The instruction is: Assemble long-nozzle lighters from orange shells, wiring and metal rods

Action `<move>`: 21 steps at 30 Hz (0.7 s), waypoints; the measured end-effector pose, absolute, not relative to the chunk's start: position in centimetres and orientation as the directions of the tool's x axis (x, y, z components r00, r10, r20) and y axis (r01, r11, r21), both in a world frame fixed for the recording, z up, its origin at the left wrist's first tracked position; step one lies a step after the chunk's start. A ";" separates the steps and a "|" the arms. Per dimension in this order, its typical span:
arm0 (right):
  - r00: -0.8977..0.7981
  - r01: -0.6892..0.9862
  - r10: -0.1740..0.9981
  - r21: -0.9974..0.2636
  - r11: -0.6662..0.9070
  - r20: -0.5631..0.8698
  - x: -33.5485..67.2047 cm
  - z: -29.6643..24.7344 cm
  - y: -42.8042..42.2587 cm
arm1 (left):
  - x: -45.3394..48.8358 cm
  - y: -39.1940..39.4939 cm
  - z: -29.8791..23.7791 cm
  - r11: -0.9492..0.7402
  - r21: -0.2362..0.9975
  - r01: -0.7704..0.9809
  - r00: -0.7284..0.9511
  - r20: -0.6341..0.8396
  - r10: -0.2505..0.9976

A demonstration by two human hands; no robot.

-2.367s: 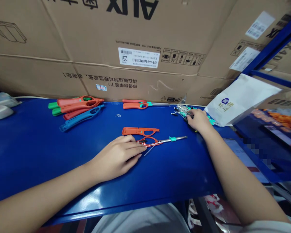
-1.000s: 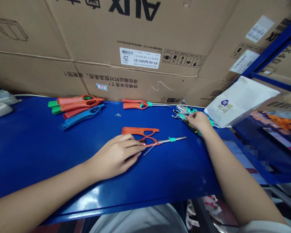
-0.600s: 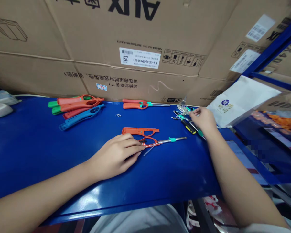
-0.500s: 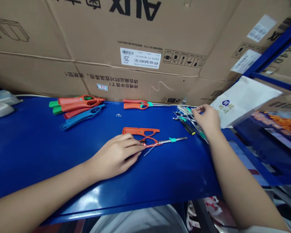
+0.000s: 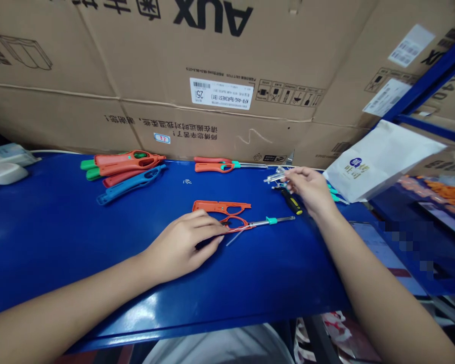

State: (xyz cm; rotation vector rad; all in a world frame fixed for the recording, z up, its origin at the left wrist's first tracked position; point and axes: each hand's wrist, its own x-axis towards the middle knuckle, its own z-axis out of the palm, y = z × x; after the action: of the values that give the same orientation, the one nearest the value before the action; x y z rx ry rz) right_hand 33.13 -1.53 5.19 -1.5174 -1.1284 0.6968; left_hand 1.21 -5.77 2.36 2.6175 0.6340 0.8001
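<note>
The left grip [image 5: 189, 240] is clamping the orange lighter shell [image 5: 246, 225], which is lying on the worktop [image 5: 269, 283], well back from the front edge. The right grip [image 5: 310, 189] is pinching a clear plastic piece [image 5: 274, 177] near a black-and-yellow handle [image 5: 292, 203]. Blue surface is stretching between both hands and that edge.

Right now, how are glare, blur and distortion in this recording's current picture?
Head view: white glare on the blue table near its front edge; orange items at far right look soft; forearms seem stretched toward the lower corners. Also head view: the clear piece in the right hand lacks crisp edges.
</note>
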 end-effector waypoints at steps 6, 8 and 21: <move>0.010 0.047 0.999 -0.998 -0.051 -0.051 27.6 4.6 -4.2 | 1.8 -5.6 1.5 -0.774 0.544 0.324 0.583 0.529 0.617; -0.162 -0.091 0.981 -0.988 -0.122 -0.106 26.5 4.4 -5.0 | 1.9 -5.5 1.3 -0.738 0.592 0.324 0.550 0.517 0.656; -0.482 -0.056 0.853 -0.964 -0.261 -0.203 24.0 3.6 -7.5 | 2.0 -6.2 2.7 -0.693 0.705 0.151 0.446 0.577 0.684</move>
State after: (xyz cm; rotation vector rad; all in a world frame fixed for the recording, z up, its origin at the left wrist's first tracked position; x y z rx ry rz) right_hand 23.95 -7.47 3.58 -1.0192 -1.3393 1.8120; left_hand 2.03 -6.21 2.74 2.1288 0.6960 1.2172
